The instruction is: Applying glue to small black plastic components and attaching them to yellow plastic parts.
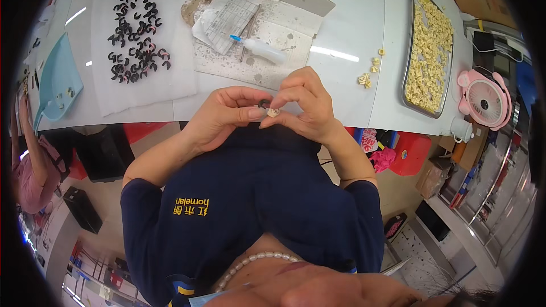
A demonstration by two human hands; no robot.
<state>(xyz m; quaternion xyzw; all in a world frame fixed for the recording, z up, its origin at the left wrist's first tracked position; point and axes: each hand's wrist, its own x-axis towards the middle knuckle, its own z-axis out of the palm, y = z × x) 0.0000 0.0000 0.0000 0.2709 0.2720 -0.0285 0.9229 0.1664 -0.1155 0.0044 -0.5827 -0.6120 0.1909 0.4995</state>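
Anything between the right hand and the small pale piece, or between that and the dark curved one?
Nothing visible. The right hand pinches the pale piece; the dark curved piece, at the left hand, is right beside it.

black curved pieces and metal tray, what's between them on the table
Head view: stained cardboard holding papers and a white bottle, then a few loose cream pieces.

Left forearm (162,156) and right forearm (348,156): bare, angled inward, converging. Left hand (227,111): fingers curled, thumb extended rightward, tips closed in a pinch. Right hand (310,105): knuckles raised, index finger arched, thumb beneath, likewise pinching. Both hands' fingertips lie close together.
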